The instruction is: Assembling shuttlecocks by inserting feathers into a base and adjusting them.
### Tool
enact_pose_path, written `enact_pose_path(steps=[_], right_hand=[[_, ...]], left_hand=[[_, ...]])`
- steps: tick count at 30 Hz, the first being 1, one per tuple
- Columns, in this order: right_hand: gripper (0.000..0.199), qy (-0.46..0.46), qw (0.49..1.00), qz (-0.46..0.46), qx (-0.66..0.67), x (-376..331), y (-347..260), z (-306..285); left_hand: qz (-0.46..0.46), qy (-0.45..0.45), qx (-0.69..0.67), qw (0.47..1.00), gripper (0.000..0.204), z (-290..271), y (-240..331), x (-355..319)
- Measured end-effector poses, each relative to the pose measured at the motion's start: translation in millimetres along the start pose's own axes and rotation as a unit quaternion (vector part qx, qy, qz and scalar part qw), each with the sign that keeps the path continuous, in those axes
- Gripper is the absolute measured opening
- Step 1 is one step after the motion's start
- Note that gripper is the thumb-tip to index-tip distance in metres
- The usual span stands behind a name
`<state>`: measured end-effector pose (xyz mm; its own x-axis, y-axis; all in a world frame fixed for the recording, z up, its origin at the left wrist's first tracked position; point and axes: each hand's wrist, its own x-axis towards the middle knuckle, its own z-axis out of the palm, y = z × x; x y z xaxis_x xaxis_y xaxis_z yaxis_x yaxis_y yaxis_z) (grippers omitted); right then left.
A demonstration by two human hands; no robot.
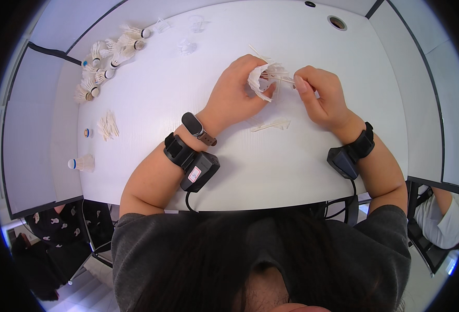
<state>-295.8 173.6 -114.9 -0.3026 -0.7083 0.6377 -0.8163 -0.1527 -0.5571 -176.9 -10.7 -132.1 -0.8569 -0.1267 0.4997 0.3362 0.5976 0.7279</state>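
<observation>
My left hand [233, 92] is closed around a white feather shuttlecock [277, 70], its feathered opening turned toward me and its base hidden. One feather sticks out past my fingers at the far side. With thumb and fingertips together, my right hand [324, 98] pinches the end of a thin white feather [285, 79] that reaches to the shuttlecock's edge. Just below both hands, loose white feathers [272, 125] lie on the white table [250, 171].
Several shuttlecocks [104, 74] are heaped at the far left. Clear plastic pieces [187, 48] lie right of them. Nearer on the left are a feather pile [108, 126], a small round cap [87, 132] and a lone shuttlecock [85, 163]. A cable hole [337, 22] is at the far right.
</observation>
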Motion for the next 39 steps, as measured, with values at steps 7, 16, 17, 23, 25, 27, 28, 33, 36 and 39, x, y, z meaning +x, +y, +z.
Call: enact_pose_path(steps=[7, 16, 17, 23, 25, 27, 28, 33, 36, 39], right_hand=[[0.019, -0.022, 0.998, 0.038, 0.035, -1.2, 3.3, -1.0], [0.024, -0.062, 0.997, 0.024, 0.046, -2.4, 5.2, -2.7], [0.025, -0.058, 0.996, 0.037, 0.058, -2.5, 5.5, -1.8], [0.024, -0.049, 0.995, 0.039, 0.073, -3.0, 6.4, -1.5], [0.024, -0.046, 0.996, 0.034, 0.075, -2.6, 6.3, -1.2], [0.024, -0.051, 0.996, 0.030, 0.070, -2.1, 6.0, -0.7], [0.024, -0.052, 0.996, 0.031, 0.072, -2.1, 5.7, -0.6], [0.026, -0.067, 0.992, 0.060, 0.083, -3.3, 4.7, -1.8], [0.028, -0.086, 0.991, 0.066, 0.082, -3.0, 6.7, -1.7], [0.030, -0.104, 0.989, 0.052, 0.090, -3.1, 9.0, -0.3]], left_hand=[[0.016, -0.004, -0.011, 1.000, 0.026, -1.6, 1.3, 0.7], [0.012, -0.011, -0.001, 1.000, 0.027, -2.6, 2.4, -0.2], [0.018, -0.011, 0.000, 1.000, 0.027, -2.8, 2.1, 0.2], [0.019, -0.013, -0.006, 1.000, 0.027, -2.4, 1.1, -0.2], [0.017, -0.016, -0.005, 1.000, 0.027, -2.0, 1.1, -0.2], [0.024, -0.008, -0.007, 1.000, 0.027, -1.3, 1.2, 0.1], [0.024, -0.008, -0.007, 1.000, 0.027, -1.3, 1.4, 0.1], [0.025, -0.015, -0.014, 0.999, 0.026, -1.4, 2.8, -0.6], [0.033, -0.016, -0.013, 0.999, 0.026, -1.5, 3.0, -0.1], [0.029, -0.018, -0.013, 0.999, 0.027, -1.9, 2.8, -0.1]])
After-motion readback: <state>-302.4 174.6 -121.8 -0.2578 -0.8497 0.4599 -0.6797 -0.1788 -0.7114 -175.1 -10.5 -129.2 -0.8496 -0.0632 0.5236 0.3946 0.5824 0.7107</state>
